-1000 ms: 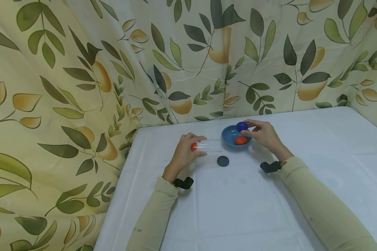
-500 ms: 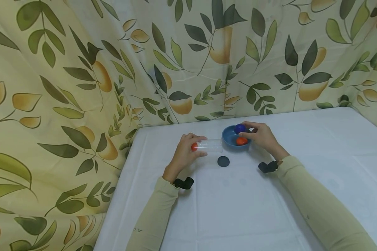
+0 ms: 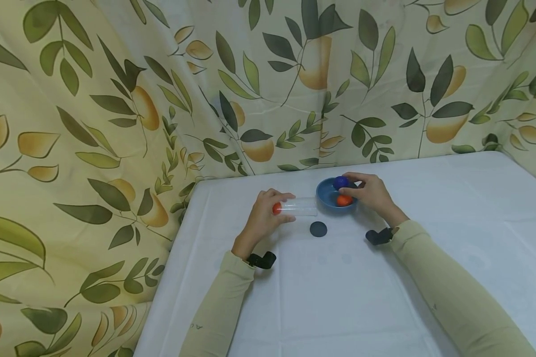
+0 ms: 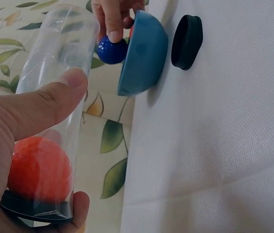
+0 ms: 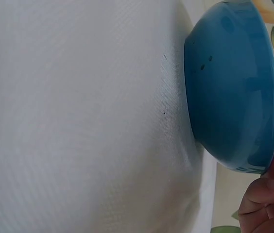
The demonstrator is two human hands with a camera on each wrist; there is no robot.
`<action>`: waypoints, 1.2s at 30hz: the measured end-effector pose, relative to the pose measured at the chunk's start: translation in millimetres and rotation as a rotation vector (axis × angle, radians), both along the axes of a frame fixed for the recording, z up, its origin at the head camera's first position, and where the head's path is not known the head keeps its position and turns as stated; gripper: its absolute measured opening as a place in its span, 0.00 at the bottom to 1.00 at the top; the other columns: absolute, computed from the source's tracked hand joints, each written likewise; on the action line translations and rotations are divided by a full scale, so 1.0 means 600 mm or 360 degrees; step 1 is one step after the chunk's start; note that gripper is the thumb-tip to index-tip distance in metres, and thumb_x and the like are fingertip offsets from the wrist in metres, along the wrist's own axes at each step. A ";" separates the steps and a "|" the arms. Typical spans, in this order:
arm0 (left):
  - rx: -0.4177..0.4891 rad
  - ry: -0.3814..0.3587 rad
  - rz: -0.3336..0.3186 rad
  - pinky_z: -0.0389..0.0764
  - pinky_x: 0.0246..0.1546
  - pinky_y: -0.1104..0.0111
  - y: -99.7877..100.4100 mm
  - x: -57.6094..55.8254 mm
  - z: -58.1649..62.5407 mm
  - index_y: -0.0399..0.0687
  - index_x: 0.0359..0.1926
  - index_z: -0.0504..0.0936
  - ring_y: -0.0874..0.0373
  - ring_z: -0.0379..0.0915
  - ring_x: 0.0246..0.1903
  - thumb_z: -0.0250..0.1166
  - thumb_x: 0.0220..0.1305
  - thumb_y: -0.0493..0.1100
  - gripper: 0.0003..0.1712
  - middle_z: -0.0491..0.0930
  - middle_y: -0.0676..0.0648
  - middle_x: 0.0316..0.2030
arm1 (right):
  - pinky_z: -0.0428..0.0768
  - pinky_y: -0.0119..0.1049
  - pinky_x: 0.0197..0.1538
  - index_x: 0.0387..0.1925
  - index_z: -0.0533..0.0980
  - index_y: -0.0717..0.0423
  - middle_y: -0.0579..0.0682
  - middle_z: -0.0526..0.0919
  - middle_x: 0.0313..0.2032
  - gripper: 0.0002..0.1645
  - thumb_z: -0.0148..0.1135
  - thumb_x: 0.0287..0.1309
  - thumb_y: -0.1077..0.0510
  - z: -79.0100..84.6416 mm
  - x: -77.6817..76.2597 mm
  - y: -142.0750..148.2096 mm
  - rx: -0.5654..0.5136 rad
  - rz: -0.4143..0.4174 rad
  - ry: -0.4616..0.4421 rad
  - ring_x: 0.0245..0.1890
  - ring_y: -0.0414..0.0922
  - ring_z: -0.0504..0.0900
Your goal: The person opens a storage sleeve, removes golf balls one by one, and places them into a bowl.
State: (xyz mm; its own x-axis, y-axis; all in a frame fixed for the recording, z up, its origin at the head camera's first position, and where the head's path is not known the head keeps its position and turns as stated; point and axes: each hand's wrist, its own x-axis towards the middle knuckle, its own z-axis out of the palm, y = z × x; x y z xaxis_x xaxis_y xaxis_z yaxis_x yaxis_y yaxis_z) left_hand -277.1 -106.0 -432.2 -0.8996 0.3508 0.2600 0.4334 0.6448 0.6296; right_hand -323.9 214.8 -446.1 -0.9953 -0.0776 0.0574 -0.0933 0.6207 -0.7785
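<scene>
My left hand (image 3: pixel 261 215) grips a clear plastic tube (image 3: pixel 302 207) that lies sideways, its far end pointing at the bowl. Inside the tube, at the end by my palm, sits an orange ball (image 4: pixel 41 170) against a black end cap (image 4: pixel 27 208). With thumb and fingers, my right hand (image 3: pixel 375 196) pinches a dimpled blue golf ball (image 3: pixel 340 182) over the back of a blue bowl (image 3: pixel 325 199). Another orange ball (image 3: pixel 344 200) rests in that bowl. Whether the blue ball touches the bowl I cannot tell. In the right wrist view the bowl hides most of it.
A round black lid (image 3: pixel 318 229) lies on the white tablecloth (image 3: pixel 330 297), just in front of the bowl and tube. Behind the table hangs a leaf-and-fruit patterned curtain (image 3: pixel 286 94), which also covers the left side.
My right hand has moved slightly left and down with the blue golf ball, then stayed almost still. The left hand keeps its hold on the tube in the same place.
</scene>
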 end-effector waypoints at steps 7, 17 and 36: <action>-0.0001 -0.0005 -0.0004 0.79 0.51 0.61 0.000 0.001 0.001 0.55 0.58 0.85 0.51 0.68 0.53 0.80 0.54 0.45 0.29 0.80 0.47 0.53 | 0.71 0.35 0.39 0.69 0.73 0.53 0.63 0.78 0.61 0.36 0.71 0.63 0.47 0.000 -0.001 -0.002 0.0009 0.0001 -0.0006 0.46 0.53 0.72; 0.0003 -0.0011 0.0000 0.80 0.52 0.60 -0.001 0.001 0.004 0.56 0.58 0.85 0.51 0.68 0.53 0.80 0.54 0.45 0.29 0.80 0.46 0.53 | 0.71 0.35 0.38 0.68 0.74 0.53 0.63 0.79 0.59 0.35 0.72 0.62 0.48 0.003 -0.002 -0.005 0.0022 0.0009 0.0023 0.44 0.53 0.73; 0.0001 -0.0014 -0.0010 0.80 0.51 0.61 0.000 0.000 0.001 0.54 0.59 0.85 0.51 0.68 0.53 0.80 0.55 0.45 0.29 0.80 0.46 0.54 | 0.71 0.39 0.42 0.68 0.73 0.54 0.63 0.78 0.61 0.34 0.70 0.64 0.49 -0.002 -0.001 -0.004 0.0061 -0.0013 -0.0015 0.47 0.53 0.72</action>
State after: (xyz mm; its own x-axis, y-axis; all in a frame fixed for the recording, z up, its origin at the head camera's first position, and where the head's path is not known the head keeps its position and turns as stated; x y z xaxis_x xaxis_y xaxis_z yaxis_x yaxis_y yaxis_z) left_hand -277.3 -106.1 -431.5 -0.8997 0.3562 0.2524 0.4319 0.6419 0.6336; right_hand -324.6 212.4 -447.6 -0.9964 -0.0715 0.0455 -0.0811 0.6507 -0.7550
